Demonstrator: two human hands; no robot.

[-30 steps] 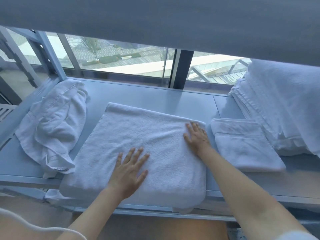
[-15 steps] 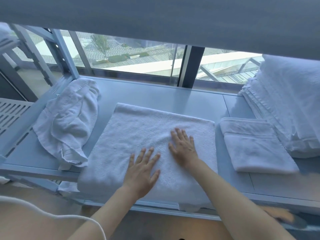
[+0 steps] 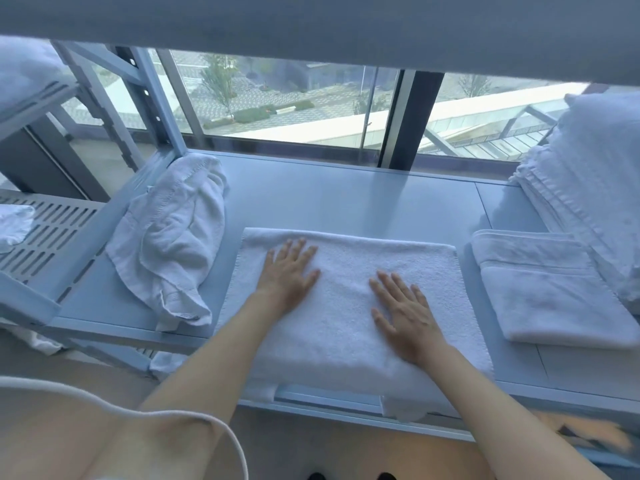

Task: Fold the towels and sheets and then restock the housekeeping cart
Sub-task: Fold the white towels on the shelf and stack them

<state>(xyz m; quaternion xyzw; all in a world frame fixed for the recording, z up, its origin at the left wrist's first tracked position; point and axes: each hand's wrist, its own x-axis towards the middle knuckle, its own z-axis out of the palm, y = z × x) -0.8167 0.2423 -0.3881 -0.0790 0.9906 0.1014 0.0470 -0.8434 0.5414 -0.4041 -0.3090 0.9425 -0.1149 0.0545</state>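
Grey metal shelf (image 3: 346, 199) runs across the view in front of a window (image 3: 284, 102), with another shelf board overhead. Big stack of folded white linens (image 3: 588, 188) sits at the far right end of the shelf, edges layered, top bulging. The folded white towel (image 3: 346, 306) lies flat in the middle of the shelf, front edge hanging slightly over the shelf lip, back edge a neat fold line. Crumpled white cloth (image 3: 173, 244) lies unfolded at the left end of the shelf, just beside the towel but apart from it, one corner drooping toward the front edge. Smaller folded towel (image 3: 550, 289) lies flat on the right, between the middle towel and the linen stack, a narrow gap from the middle towel. Slotted side rack (image 3: 52, 230) stands left of the shelf, with a bit of white fabric (image 3: 14, 223) at the frame edge on it.

Left hand (image 3: 289, 271) lies palm down on the towel's back-left part, fingers straight and slightly spread, grasping nothing, just pressing flat. Right hand (image 3: 405, 313) lies palm down on the towel's centre-right, fingers straight and spread, also released and flat on the terry. The two hands are apart, left one further back than the right. Both forearms bare, reaching in from the bottom of the frame. Cream garment edge (image 3: 121, 427) shows bottom left. Dark shoe tips at bottom centre, too small to detail.
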